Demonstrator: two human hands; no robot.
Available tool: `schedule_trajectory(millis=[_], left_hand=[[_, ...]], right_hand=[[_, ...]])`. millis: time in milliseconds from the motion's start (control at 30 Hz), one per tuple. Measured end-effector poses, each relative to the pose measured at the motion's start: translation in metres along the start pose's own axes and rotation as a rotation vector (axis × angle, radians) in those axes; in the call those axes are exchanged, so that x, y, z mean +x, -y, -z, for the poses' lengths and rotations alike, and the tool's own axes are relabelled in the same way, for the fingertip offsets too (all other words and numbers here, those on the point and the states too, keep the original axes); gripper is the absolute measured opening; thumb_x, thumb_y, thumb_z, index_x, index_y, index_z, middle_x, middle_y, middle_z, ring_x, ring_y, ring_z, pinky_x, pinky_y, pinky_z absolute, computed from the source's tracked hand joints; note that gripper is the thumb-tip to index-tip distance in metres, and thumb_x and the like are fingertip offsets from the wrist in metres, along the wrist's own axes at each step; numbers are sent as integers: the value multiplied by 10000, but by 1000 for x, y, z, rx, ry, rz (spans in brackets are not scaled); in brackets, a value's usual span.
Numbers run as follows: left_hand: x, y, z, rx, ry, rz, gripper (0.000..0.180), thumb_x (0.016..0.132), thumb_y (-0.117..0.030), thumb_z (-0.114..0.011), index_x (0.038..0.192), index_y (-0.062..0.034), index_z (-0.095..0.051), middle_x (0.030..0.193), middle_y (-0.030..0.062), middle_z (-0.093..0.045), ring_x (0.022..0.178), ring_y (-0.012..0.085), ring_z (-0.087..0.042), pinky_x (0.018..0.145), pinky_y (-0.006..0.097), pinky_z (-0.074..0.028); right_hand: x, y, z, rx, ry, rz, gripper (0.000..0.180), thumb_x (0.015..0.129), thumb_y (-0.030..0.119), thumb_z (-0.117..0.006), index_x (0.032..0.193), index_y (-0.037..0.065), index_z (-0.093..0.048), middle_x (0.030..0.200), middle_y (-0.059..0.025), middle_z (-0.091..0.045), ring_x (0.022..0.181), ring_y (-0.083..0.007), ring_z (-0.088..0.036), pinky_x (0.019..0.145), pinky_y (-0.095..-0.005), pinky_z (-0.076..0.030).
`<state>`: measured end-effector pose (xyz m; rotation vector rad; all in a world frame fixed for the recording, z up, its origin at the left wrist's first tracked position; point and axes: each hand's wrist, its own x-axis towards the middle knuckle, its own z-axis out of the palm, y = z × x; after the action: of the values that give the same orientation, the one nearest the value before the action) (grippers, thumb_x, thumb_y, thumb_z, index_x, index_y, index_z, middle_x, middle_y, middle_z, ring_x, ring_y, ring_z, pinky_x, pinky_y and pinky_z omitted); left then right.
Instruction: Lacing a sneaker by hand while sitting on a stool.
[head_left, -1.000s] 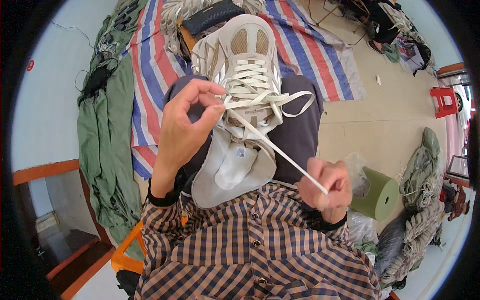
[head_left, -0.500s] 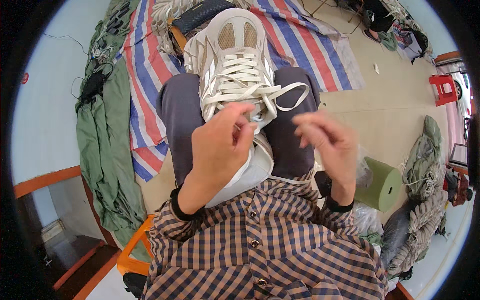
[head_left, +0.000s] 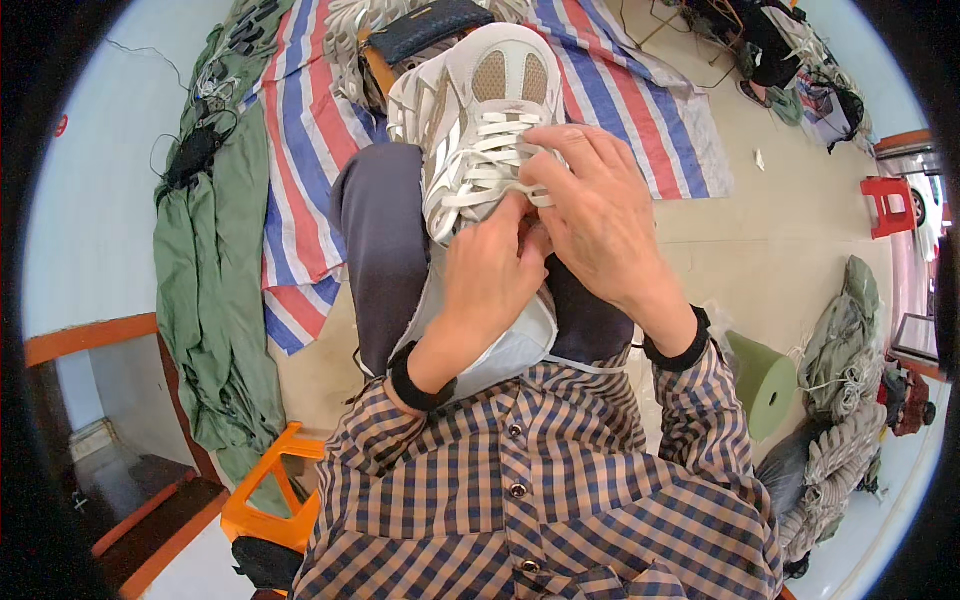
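A beige and white sneaker (head_left: pixel 497 75) lies across my lap, toe pointing away from me. Its flat cream shoelace (head_left: pixel 480 168) zigzags up the front. My left hand (head_left: pixel 490 268) is closed at the collar end of the lacing, thumb and forefinger pinched on the shoelace. From the right, my right hand (head_left: pixel 603 218) reaches over the upper eyelets with curled fingers gripping the lace. The two hands nearly touch and cover the tongue and the lace ends. A pale cloth (head_left: pixel 500 350) is spread on my lap beneath the hands.
A striped red, white and blue sheet (head_left: pixel 300 170) covers the floor ahead, with a dark woven pouch (head_left: pixel 432 30) beyond the sneaker. Green fabric (head_left: pixel 215 300) lies at left, near an orange stool (head_left: pixel 265 500). To the right are a green roll (head_left: pixel 760 385) and a red stool (head_left: pixel 888 207).
My right hand has moved left and forward from beside the sneaker onto the lacing. My left hand has shifted right, toward it. The loose lace loop at right is now covered.
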<state>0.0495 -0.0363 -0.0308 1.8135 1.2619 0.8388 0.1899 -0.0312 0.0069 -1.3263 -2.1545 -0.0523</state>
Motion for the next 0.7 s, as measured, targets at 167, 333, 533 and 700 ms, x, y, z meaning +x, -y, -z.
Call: schedule_trajectory(millis=[167, 333, 533, 700], left_hand=[[2, 1, -3, 130, -36, -41, 133, 851, -151, -586, 880, -23, -613, 655, 184, -631, 616, 391, -623, 602, 477, -483], [2, 7, -8, 247, -79, -94, 124, 880, -164, -553, 879, -63, -625, 647, 188, -624, 607, 400, -618, 573, 496, -478], [-3, 1, -1, 290, -50, -79, 141, 902, -160, -523, 886, -59, -621, 629, 163, -625, 575, 359, -632, 525, 457, -478], [-38, -11, 43, -366, 407, 333, 187, 928, -148, -492, 858, -4, -587, 603, 64, -615, 506, 124, -617, 493, 256, -455]], right_hand=[[-7, 10, 19, -35, 41, -60, 204, 739, 75, -614, 942, 83, -593, 946, -69, -610, 978, -260, -552, 886, -387, -398], [-30, 17, 40, 271, 71, -204, 239, 764, 47, -647, 997, 88, -613, 862, -72, -602, 872, -271, -560, 799, -372, -426], [-48, 18, 40, 276, 94, -299, 237, 761, 48, -664, 993, 76, -624, 819, -73, -592, 814, -279, -553, 728, -379, -427], [-63, 20, 31, 87, 219, -300, 137, 760, 65, -664, 893, 70, -634, 787, -84, -552, 822, -283, -547, 713, -401, -429]])
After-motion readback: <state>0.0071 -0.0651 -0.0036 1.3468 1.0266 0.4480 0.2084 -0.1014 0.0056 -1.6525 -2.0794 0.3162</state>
